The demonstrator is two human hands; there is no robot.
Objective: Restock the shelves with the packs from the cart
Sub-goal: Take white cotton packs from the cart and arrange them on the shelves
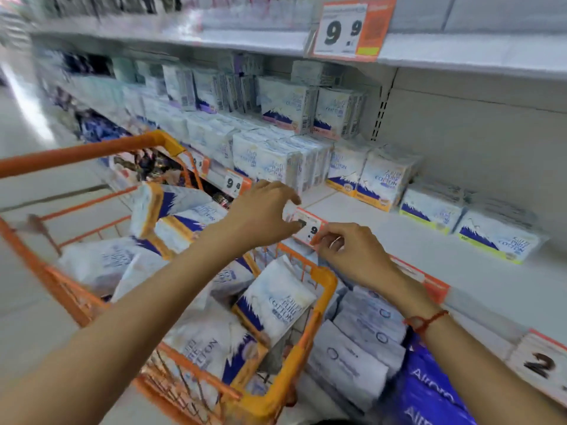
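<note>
White metal supermarket shelving (445, 240) fills the aisle; both hands meet at an orange price tag (308, 228) on its edge, left hand (264, 210) curled above it, right hand (349, 253) pinching it; cotton packs (276, 305) fill the orange cart (322, 289) below the tag, more stacked on the shelf behind it.

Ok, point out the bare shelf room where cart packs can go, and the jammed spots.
The free patch is the white shelf board, bordered behind by the packs against the back panel, in front by the price tag both hands are at, and on the right by the low packs. Further left the stacked packs reach the shelf edge. The cart is heaped.
</note>
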